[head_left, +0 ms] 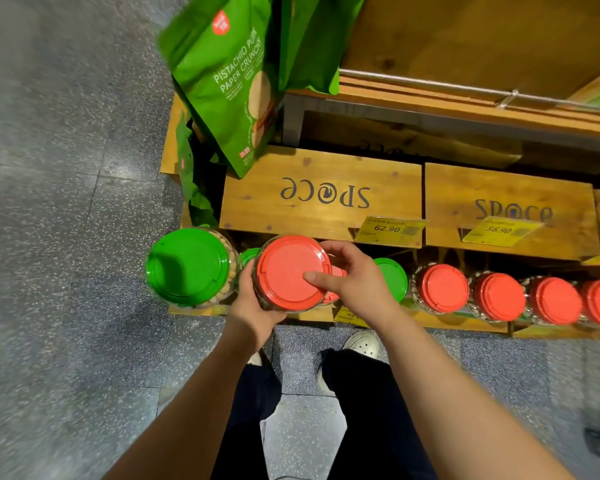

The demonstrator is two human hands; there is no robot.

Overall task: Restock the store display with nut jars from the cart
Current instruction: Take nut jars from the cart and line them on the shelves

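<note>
At the bottom display shelf (430, 320), the placing step is in hand: the left hand (253, 306) grips the red-lidded nut jar (288, 271) from the side, fingers curled round it; the right hand (354, 278) steadies its lid, thumb flat on top. Next, the jar probably needs lowering between the green-lidded jar (187, 266) and the red-lidded row (499, 296).
</note>
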